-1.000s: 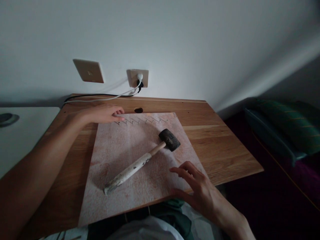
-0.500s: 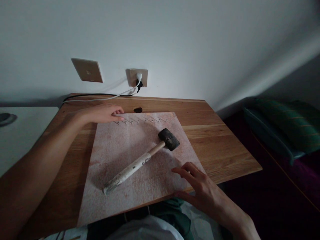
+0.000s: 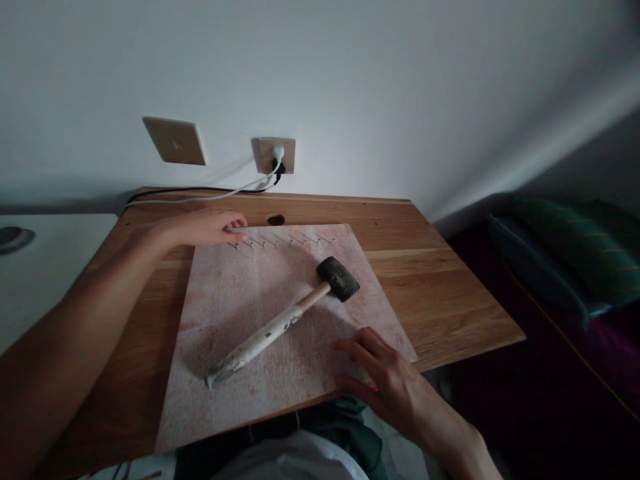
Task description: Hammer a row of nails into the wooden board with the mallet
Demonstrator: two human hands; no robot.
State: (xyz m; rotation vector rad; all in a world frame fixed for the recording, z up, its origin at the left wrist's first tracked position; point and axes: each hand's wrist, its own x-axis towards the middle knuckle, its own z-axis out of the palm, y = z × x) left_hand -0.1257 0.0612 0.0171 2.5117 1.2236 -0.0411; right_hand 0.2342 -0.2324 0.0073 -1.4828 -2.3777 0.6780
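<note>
A rubber mallet (image 3: pixel 338 279) with a black head and a worn, white-patched handle lies diagonally across a pale, reddish-streaked board (image 3: pixel 220 293). Along the far edge of that board, several thin nails (image 3: pixel 291 241) stand in a row. My left hand (image 3: pixel 210 227) rests at the board's far left corner, thumb and fingers apart. Over the near right part, my right hand (image 3: pixel 385 370) hovers or rests with thumb and fingers spread, to the right of the mallet handle; whether it touches the board I cannot tell. A small pink spot shows under its palm, too small to name.
The board lies on a wooden tabletop (image 3: pixel 450 293) with a cable hole (image 3: pixel 275 219) near the back. A black and a white cable run from a wall socket (image 3: pixel 287 157) leftward. A white surface (image 3: pixel 55 267) adjoins on the left; green cushions (image 3: pixel 580 247) lie at right.
My right hand has shifted left, farther over the board, uncovering the board's near right corner. My left hand, the mallet and the nails have stayed in place.
</note>
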